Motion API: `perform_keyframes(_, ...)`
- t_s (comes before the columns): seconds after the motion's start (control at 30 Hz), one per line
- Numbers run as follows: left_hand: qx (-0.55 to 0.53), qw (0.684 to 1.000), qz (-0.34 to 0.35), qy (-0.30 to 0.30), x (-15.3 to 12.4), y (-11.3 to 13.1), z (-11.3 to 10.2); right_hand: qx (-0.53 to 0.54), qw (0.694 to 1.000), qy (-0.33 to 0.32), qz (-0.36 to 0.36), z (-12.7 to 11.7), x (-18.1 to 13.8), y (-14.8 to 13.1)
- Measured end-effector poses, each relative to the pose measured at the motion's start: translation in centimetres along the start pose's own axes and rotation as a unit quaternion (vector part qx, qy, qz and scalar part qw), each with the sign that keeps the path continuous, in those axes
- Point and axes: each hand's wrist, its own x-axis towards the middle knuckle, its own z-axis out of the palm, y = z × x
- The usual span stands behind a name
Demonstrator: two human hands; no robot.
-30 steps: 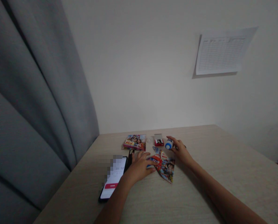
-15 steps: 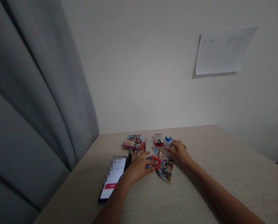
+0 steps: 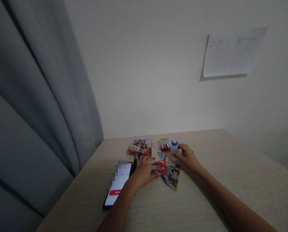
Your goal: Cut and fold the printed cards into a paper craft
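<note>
Left hand [image 3: 144, 172]: we noted it spread flat, palm down, fingertips pressing the folded printed paper [image 3: 169, 170] onto the counter [image 3: 206, 199].
Right hand [image 3: 187, 156]: fingers curled round the small white bottle [image 3: 174, 149] with a blue cap — upright, just beyond the paper's far edge.
Paper: we judged it light, thin and easily creased; best pinned flat or pinched at a corner.
Bottle: we judged it light, smooth plastic and tippable — best taken round the body.
Nearby: red box [image 3: 165, 146] just left of the bottle; printed booklet [image 3: 140, 147] farther left; lit phone [image 3: 118, 187] beside the left wrist.
</note>
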Motion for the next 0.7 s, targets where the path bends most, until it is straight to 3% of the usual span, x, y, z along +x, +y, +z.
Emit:
perform_keyframes(0.5,0.004,1.0,-0.004,-0.013,-0.2,-0.1,-0.2,0.062,0.995,0.067,0.038,0.1,1.4,-0.3)
perform_keyframes(0.7,0.01,1.0,-0.002,-0.017,-0.3,-0.3,-0.3,0.064,0.997,0.037,0.025,0.7,3.1,-1.1)
